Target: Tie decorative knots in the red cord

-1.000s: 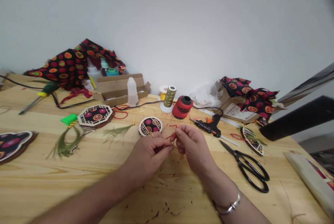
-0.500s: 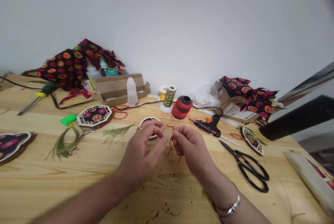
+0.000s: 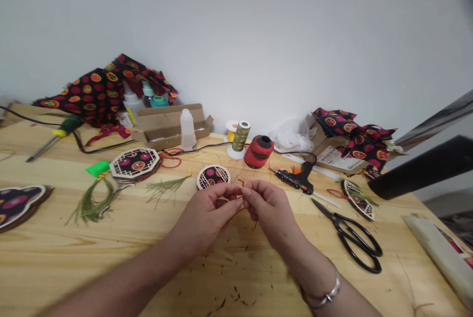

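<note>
A thin red cord (image 3: 241, 182) runs between my two hands at the middle of the table, its looped tip poking up above the fingers. My left hand (image 3: 214, 208) pinches the cord with thumb and forefinger. Close against it, my right hand (image 3: 266, 204) grips the same cord, with loose ends hanging below the fingers. Just behind my left hand lies a round fretwork ornament (image 3: 213, 176) with patterned fabric in it. A spool of red thread (image 3: 258, 151) stands beyond my right hand, beside an olive-green thread cone (image 3: 241, 135).
Black-handled scissors (image 3: 351, 233) and a glue gun (image 3: 295, 179) lie to the right. Leftward are an octagonal ornament (image 3: 135, 164), a green tassel (image 3: 92, 202) and a screwdriver (image 3: 55, 135). Behind stand a white bottle (image 3: 187, 130) and an opened cardboard box (image 3: 166, 125).
My left hand has moved right and closed its fingertips on the cord beside my right hand. The round ornament behind it is now more exposed. My right hand has hardly moved.
</note>
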{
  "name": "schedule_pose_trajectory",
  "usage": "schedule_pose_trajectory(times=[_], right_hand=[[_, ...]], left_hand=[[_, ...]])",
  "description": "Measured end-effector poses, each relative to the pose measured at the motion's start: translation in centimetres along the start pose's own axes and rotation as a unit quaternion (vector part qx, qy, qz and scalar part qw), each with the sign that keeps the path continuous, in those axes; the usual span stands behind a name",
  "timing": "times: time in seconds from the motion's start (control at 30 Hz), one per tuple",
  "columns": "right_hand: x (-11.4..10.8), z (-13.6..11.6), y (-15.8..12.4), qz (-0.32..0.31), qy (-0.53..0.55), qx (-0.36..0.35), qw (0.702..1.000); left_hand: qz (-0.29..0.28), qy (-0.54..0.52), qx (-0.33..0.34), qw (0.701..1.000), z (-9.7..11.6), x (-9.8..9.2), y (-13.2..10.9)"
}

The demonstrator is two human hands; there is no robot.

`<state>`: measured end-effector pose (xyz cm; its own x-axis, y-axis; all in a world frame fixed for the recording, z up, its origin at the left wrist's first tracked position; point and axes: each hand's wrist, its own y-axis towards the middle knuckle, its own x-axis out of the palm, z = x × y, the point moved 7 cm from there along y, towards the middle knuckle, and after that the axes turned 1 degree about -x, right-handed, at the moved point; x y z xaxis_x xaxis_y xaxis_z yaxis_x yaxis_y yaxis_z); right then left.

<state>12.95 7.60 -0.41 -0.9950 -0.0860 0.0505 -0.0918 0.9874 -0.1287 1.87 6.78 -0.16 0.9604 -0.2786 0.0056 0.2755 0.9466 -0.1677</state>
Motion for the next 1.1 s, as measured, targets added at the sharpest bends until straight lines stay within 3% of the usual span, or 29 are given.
schedule_pose_trajectory(times=[0.23,0.4,0.57,0.87,1.1], right_hand=[[0.0,0.2,0.1,0.0,-0.034,-0.005,0.999],[0.2,0.1,0.0,-0.012,-0.003,0.009,1.0],[0.5,0.2,0.0,-0.043,0.028,0.027,0.998],[0.6,0.1,-0.1,-0.04,0.018,0.031,0.999],[0.3,0.2,-0.2,0.0,0.013,0.011,1.0]], left_hand=[[0.047,0.041,0.014,0.998,1.3,-0.7,-0.3],[0.028,-0.052,-0.066,0.996,-0.5,-0.6,-0.1],[-0.001,-0.122,-0.09,0.988,-1.4,-0.3,0.1],[0.012,-0.098,-0.089,0.991,-1.4,-0.4,0.1],[0.055,0.024,-0.039,0.997,0.4,-1.0,-0.4]])
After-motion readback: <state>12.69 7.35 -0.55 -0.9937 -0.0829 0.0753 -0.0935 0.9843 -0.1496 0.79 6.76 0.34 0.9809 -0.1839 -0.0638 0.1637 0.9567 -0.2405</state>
